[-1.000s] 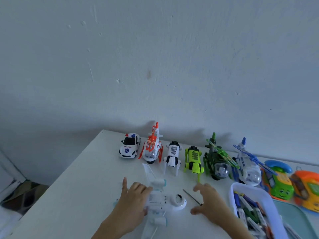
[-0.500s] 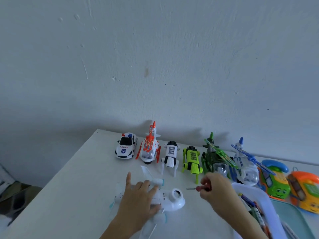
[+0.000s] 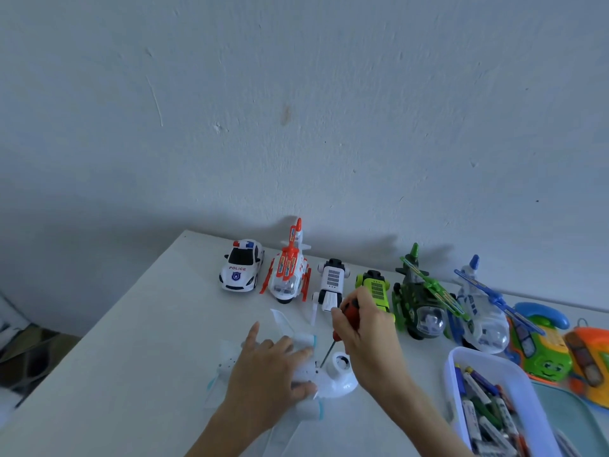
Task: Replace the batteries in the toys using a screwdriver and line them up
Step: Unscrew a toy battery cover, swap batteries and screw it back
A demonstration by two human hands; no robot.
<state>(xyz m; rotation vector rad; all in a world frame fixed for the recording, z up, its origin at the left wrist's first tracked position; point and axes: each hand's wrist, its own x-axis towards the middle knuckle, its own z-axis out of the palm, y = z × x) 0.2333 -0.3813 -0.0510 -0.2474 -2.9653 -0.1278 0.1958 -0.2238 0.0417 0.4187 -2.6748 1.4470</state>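
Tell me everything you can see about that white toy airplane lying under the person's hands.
The white plastic toy airplane lies belly-up on the white table, in front of the row of toys. It has pale teal-trimmed engine pods, thin translucent wings and a rounded nose with a round wheel recess. The left hand presses flat on its body, hiding most of it. The right hand holds a red-handled screwdriver whose thin metal shaft slants down to the underside; whether a screw is engaged is too small to tell.

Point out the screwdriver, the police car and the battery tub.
screwdriver [image 3: 350, 308]: head view, red handle in the right hand.
police car [image 3: 242, 266]: head view, white bonnet.
battery tub [image 3: 452, 371]: head view, left wall.
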